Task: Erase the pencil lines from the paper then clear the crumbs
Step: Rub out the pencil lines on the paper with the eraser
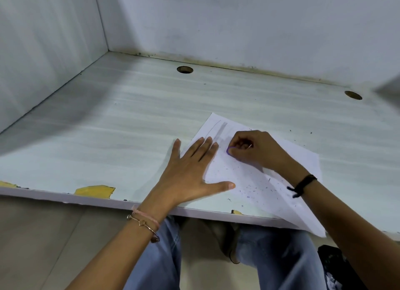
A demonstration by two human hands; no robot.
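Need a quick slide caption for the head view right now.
Left hand pins the paper flat while right hand rubs a purple eraser near pencil lines; crumbs scattered.

Paper [255,177]: one white sheet, lying flat on the desk [129,120] and skewed to its front edge. The near corner overhangs that edge; the far corner points toward the desk's back wall.

Pencil lines [221,128]: a grey shaded band plus a thin stroke, near the far corner of the paper.

Eraser [228,150]: purple, mostly hidden, tip touching the paper just below the band.

Crumbs [257,186]: dark specks scattered over the paper's near half; a few lie on the desk beside the paper.
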